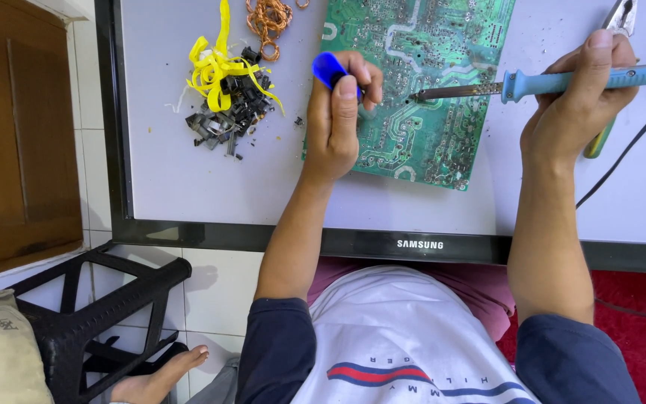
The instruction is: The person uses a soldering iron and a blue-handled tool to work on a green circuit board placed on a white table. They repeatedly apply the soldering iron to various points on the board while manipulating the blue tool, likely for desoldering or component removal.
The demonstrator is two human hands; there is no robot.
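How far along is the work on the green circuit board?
Done: a pile of dark parts with yellow tape and copper wire coils lies beside the board. In hand: the right hand holds the soldering iron tip on the circuit board; the left hand grips a blue tool. Left: cannot tell.

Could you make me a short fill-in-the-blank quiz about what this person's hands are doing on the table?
1. The right hand holds a soldering iron whose handle is ____ in colour.
2. The iron's tip touches a ____ circuit board.
3. The left hand grips a small ____ tool.
4. Left of the board, a ____ ribbon lies on a pile of dark metal bits.

Missing words: light blue; green; blue; yellow
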